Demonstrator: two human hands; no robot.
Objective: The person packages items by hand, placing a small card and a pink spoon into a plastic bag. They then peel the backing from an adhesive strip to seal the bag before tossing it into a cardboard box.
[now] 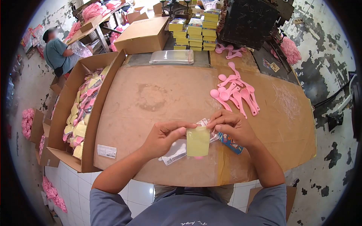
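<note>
A small clear plastic bag with a pale yellow card (pixel 198 142) in it hangs between my hands, just above the cardboard table top. My left hand (pixel 166 137) pinches the bag's upper left corner. At its upper right corner, the fingers of my right hand (pixel 234 128) are closed on the same edge. Beneath the bag lie some clear plastic bags (pixel 173 153), partly covered. A blue printed card stack (pixel 231 144) sits below my right hand. A bit of pink shows under the card's lower edge. Beyond my right hand is a loose pile of pink spoons (pixel 235 92).
On the left stands a long open carton (pixel 106 81) of packed bags with spoons and yellow cards. Stacked yellow card bundles (pixel 195 34), a clear bag pack (pixel 171 57) and a closed cardboard box (pixel 142 34) line the far edge. Another person (pixel 58 52) sits at far left.
</note>
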